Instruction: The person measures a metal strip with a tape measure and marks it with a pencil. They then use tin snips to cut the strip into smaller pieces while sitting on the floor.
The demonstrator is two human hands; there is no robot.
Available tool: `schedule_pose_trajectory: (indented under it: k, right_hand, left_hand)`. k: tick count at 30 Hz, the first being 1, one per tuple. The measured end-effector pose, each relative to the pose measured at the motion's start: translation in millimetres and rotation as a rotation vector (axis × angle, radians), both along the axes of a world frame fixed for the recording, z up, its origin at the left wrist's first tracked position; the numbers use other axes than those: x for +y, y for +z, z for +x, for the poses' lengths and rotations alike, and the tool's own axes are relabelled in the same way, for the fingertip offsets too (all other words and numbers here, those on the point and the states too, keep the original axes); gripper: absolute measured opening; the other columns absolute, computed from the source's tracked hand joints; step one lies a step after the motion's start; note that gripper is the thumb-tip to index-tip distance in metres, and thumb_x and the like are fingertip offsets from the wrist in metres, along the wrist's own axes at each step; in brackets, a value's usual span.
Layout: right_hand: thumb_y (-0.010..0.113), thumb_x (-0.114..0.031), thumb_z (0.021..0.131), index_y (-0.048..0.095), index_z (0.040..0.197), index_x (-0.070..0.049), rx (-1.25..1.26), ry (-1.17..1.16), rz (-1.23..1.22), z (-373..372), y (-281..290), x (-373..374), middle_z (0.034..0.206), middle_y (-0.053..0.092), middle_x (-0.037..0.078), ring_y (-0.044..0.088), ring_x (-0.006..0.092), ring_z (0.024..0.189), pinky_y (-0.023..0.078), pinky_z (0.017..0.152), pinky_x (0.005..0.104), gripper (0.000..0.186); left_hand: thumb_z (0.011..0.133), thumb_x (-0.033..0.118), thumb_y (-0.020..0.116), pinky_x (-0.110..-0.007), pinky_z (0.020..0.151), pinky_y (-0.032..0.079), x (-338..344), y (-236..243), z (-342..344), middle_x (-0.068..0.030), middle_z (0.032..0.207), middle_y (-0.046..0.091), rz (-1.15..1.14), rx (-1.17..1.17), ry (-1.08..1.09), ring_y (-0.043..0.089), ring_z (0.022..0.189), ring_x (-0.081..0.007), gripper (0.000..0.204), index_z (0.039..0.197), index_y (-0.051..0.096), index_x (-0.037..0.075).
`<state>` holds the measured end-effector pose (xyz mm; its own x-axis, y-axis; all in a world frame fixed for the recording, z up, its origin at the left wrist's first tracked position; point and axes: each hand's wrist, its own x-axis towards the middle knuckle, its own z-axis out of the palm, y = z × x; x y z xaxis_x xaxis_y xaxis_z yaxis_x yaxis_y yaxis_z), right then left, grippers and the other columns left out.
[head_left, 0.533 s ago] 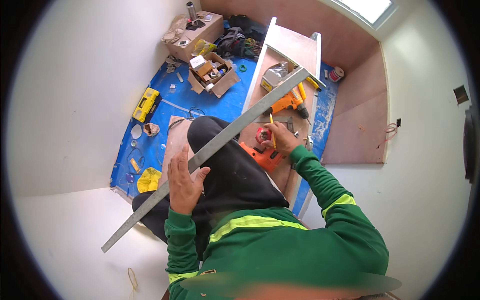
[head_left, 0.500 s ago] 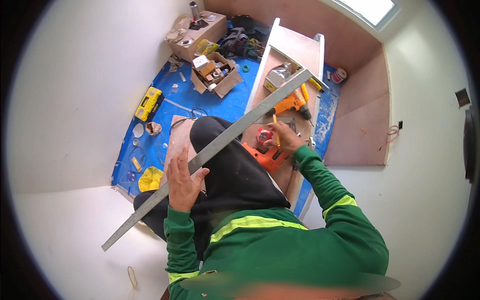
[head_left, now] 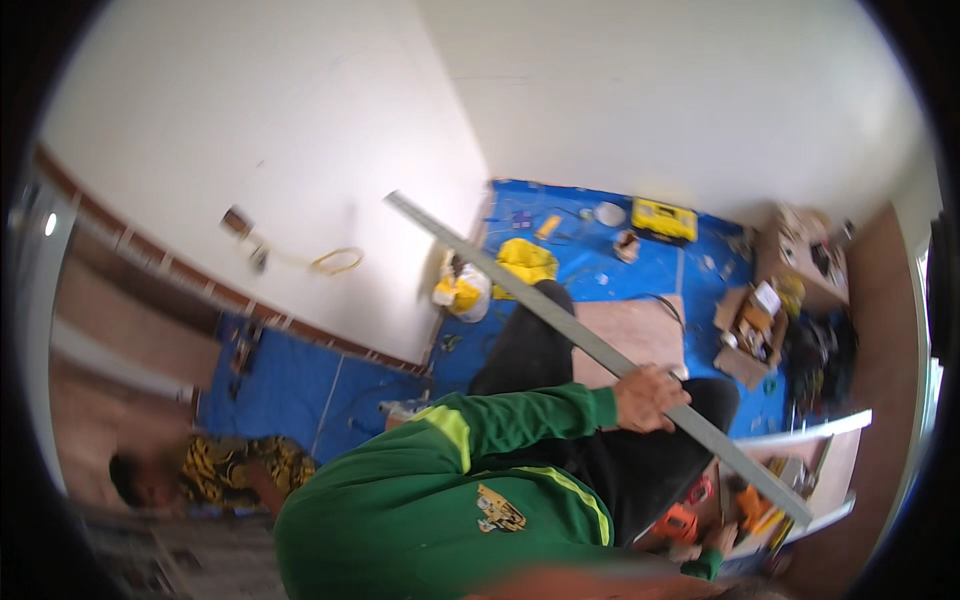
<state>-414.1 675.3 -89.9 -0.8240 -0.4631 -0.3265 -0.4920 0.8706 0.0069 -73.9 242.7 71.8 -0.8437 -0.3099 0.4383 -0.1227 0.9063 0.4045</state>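
A long grey metal bar (head_left: 560, 320) lies slantwise over my legs, its far end lifted in front of the white wall. My left hand (head_left: 650, 398) is closed round it near my knee. At the lower right, my right hand (head_left: 722, 538) is beside an orange power tool (head_left: 677, 522) and an orange drill (head_left: 750, 503). Its fingers are small and blurred, so what they hold does not show. A red tape measure (head_left: 700, 489) sits close by. These tools rest on a white-edged wooden panel (head_left: 838, 455), which the bar's near end crosses.
Blue sheeting (head_left: 590, 270) covers the floor. A plywood piece (head_left: 640, 330) lies past my knees. An open cardboard box (head_left: 745, 368) and a yellow toolbox (head_left: 664, 220) stand farther off, with yellow-and-white bags (head_left: 465, 295) by the wall corner. Another person (head_left: 240, 470) is at the lower left.
The view has swung left, bringing another person into sight. My left hand, earlier with fingers stretched beside the bar, now wraps round it. The pencil in my right hand no longer shows.
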Motion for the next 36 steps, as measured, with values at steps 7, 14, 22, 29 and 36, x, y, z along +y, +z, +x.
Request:
schedule_pose_trajectory:
  k: [7,14,22,29,36]
  right_hand:
    - [0.075,-0.030,0.099,0.060,0.148,0.003,-0.065,-0.084,-0.324,-1,36,-33,0.138,0.069,0.027,0.065,0.0443,0.130,0.054,0.109,0.0517,0.061]
    - [0.077,-0.025,0.097,0.067,0.140,-0.002,0.186,0.000,-0.624,6,74,13,0.133,0.071,0.026,0.066,0.0461,0.123,0.053,0.107,0.0515,0.050]
    - [0.077,-0.018,0.107,0.075,0.112,-0.005,0.418,-0.460,-1.152,48,172,73,0.085,0.063,-0.004,0.060,0.0086,0.075,0.052,0.068,0.0290,0.014]
    - [0.074,-0.029,0.111,0.077,0.118,-0.006,0.154,-0.848,-1.380,157,193,11,0.084,0.064,-0.005,0.051,0.0028,0.062,0.041,0.052,0.0231,0.024]
    - [0.075,-0.029,0.107,0.073,0.112,-0.001,-0.606,-0.761,-1.385,224,187,-153,0.085,0.064,0.000,0.058,0.0087,0.072,0.048,0.062,0.0288,0.028]
  left_hand:
    - [0.086,0.053,0.084,-0.052,0.096,0.056,-2,20,-5,-0.0108,0.105,0.075,0.144,-0.230,-0.022,0.076,0.101,-0.0335,0.051,0.115,0.074,0.013]
    - [0.088,0.042,0.086,-0.049,0.082,0.061,-25,34,-10,-0.0127,0.110,0.078,0.237,-0.182,-0.046,0.077,0.098,-0.0362,0.043,0.117,0.073,0.013]
    - [0.090,0.041,0.087,-0.052,0.084,0.058,-27,41,-27,-0.0104,0.111,0.075,0.266,-0.307,-0.151,0.074,0.102,-0.0398,0.046,0.120,0.067,0.012]
    - [0.092,0.051,0.086,-0.052,0.099,0.054,-22,38,-33,-0.0186,0.128,0.063,0.207,-0.222,-0.208,0.065,0.120,-0.0418,0.066,0.132,0.060,0.005]
    - [0.085,0.067,0.085,-0.054,0.111,0.047,8,60,-42,-0.0232,0.139,0.061,0.121,-0.095,-0.349,0.060,0.125,-0.0434,0.103,0.155,0.048,0.001]
